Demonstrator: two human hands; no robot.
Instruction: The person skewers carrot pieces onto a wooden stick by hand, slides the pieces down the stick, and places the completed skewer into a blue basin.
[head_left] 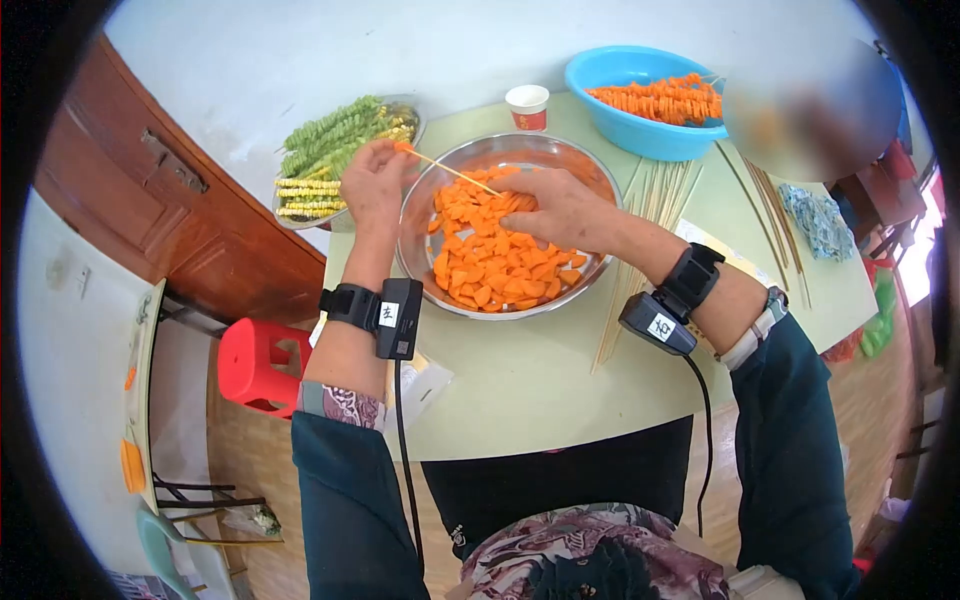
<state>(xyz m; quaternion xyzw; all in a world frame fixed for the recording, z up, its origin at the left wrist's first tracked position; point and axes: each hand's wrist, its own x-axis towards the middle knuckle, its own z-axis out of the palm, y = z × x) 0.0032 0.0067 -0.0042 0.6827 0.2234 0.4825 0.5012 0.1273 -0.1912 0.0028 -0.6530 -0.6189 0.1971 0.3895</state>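
Observation:
My left hand (372, 190) is closed around one end of a thin wooden skewer (445, 168) above the left rim of a steel basin (408, 265). An orange carrot slice (403, 147) sits on the skewer by those fingers. The bare stick slants down to my right hand (550, 205), whose curled fingers meet its other end. What these fingers pinch is hidden. Below, a heap of carrot slices (490, 265) fills much of the basin, and my right hand partly covers it.
Loose wooden skewers (655, 200) lie right of the basin on the pale green table (520, 400). A blue tub (620, 135) holds threaded carrot skewers; a tray at left holds green and yellow skewers (335, 145). A paper cup (528, 108) stands behind. A red stool (250, 365) is at left.

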